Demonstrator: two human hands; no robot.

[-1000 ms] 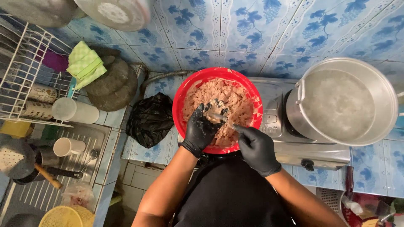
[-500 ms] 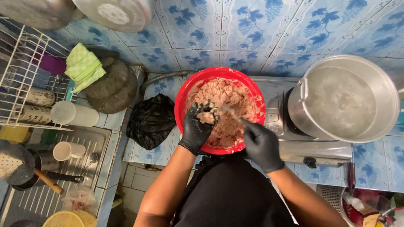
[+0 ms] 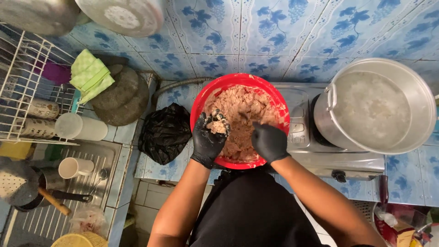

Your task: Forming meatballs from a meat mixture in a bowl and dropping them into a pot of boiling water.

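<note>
Head view, looking straight down: red bowl (image 3: 201,98) sits on the blue-tiled surface (image 3: 155,167) against the tiled wall, filled with pale pinkish minced mixture (image 3: 242,107). Both hands wear black gloves. Left hand (image 3: 208,139) is at the bowl's near-left rim, fingers curled up around a lump of the mixture, bits stuck to the fingertips. Right hand (image 3: 270,142) is at the near rim just right of the left, back of the glove facing up, fingers bent down into the mixture, cannot tell if it grips anything. Hands are close together but apart. Just left of the bowl lies a crumpled black plastic bag (image 3: 164,132), touching or nearly touching the rim. Right of the bowl a steel stove (image 3: 315,153) carries a large metal pot (image 3: 379,107) with cloudy whitish liquid, pot well clear of the hands. Far left: stone mortar (image 3: 121,96) with a green cloth (image 3: 90,73) beside it, white wire rack (image 3: 27,87) with cups on their sides, and a white mug (image 3: 73,167) on the ridged steel sink drainer below. Person's black apron fills the bottom centre
</note>
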